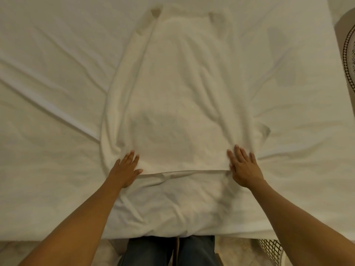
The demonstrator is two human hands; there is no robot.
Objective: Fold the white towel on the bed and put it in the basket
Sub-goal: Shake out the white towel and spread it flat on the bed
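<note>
The white towel (178, 96) lies spread lengthwise on the bed, running away from me, with its long edges rumpled. My left hand (125, 169) rests flat on the towel's near left corner, fingers apart. At the near right corner my right hand (244, 167) also presses flat, fingers spread. Neither hand grips the cloth. A mesh basket (270, 246) shows at the bottom right, below the bed's edge and partly hidden by my right arm.
The bed (48, 83) is covered by a creased white sheet. My legs in jeans (169, 250) stand against its near edge. A round patterned object (348, 52) sits at the right edge of the view.
</note>
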